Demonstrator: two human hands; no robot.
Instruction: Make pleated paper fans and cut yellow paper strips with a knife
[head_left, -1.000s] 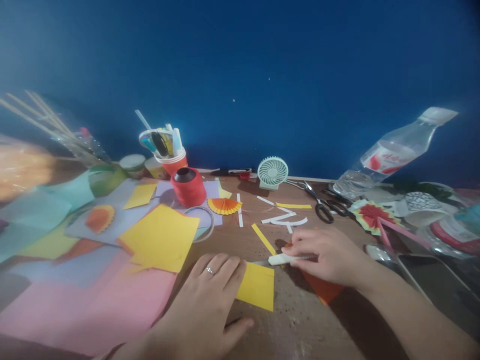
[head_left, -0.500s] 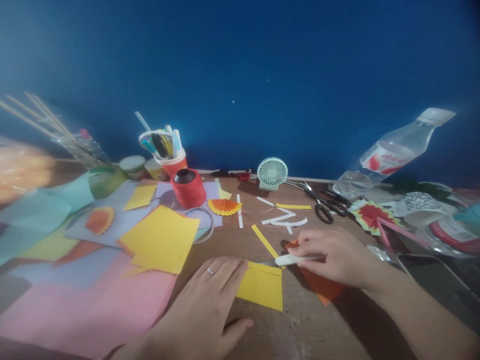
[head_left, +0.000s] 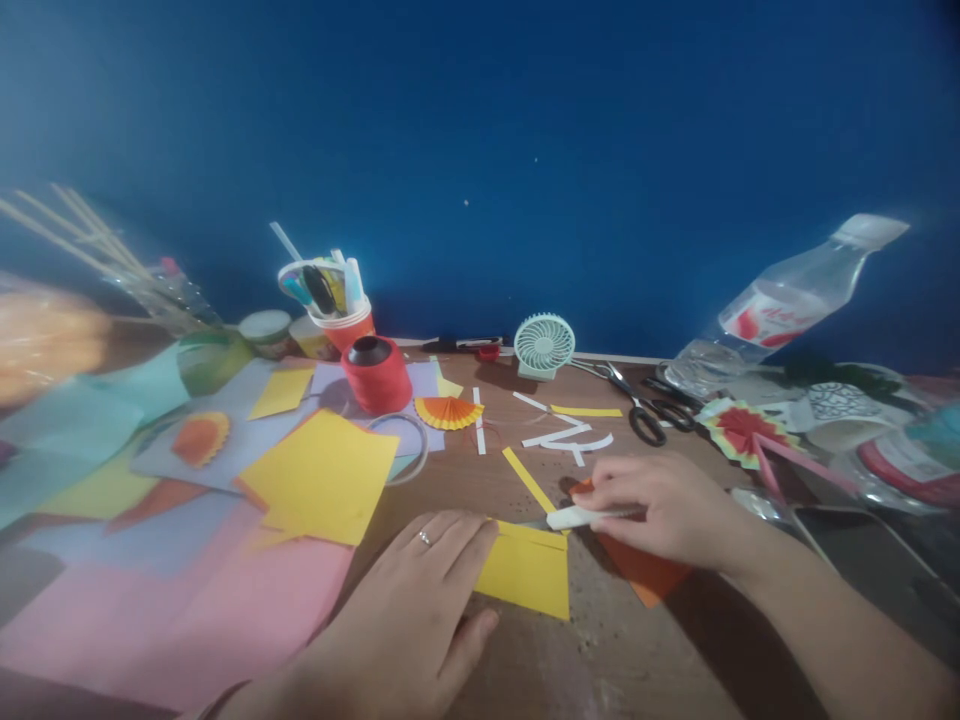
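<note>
The left hand (head_left: pixel 420 600) lies flat with its fingers extended, grasping nothing and pressing a yellow sheet (head_left: pixel 525 580) onto the bare wood of the desk (head_left: pixel 525 685). The fingers of the right hand (head_left: pixel 667 510) are closed around a white-handled cutter (head_left: pixel 574 517), its thin blade at the sheet's far edge, with an orange sheet (head_left: pixel 645 572) partly under that hand. Just beyond lie a yellow strip (head_left: pixel 525 475) and several white strips (head_left: pixel 556 437), with black-handled scissors (head_left: pixel 647 427) farther right.

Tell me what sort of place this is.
Probably a papercraft work area: coloured sheets overlap on the table, scissors lie near white paper strips, and the right hand holds a white-handled blade at a yellow sheet.
</note>
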